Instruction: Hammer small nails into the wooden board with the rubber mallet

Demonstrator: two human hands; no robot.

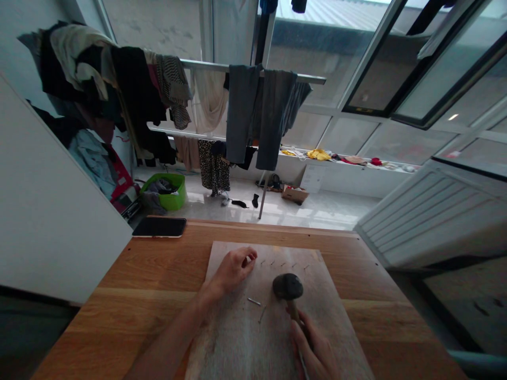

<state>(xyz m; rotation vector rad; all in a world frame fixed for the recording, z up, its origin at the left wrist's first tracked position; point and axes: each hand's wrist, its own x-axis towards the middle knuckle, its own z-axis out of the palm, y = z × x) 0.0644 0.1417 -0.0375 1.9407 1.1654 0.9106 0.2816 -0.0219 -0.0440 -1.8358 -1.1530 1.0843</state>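
Note:
My right hand [315, 345] is wrapped round the handle of a mallet [288, 286] with a dark, rounded head, held over the wooden board [237, 343]. At the board's far left part, my left hand [237, 268] has its thumb and fingers pinched together; whatever is between the fingertips is too small or hidden to make out. Just right of those fingers, a row of several thin nails [283, 265] sticks up from the board. Nearer to me lie a short, thick metal pin [253, 301] and a thin nail [262, 314], left of the mallet head.
The board rests on a brown wooden table [150, 290]. A phone [159, 227] lies at the table's far left corner. Beyond the table's far edge are a rack of hanging clothes [245, 116], a green basket [174, 192] and a small cardboard box [295, 195] on the floor.

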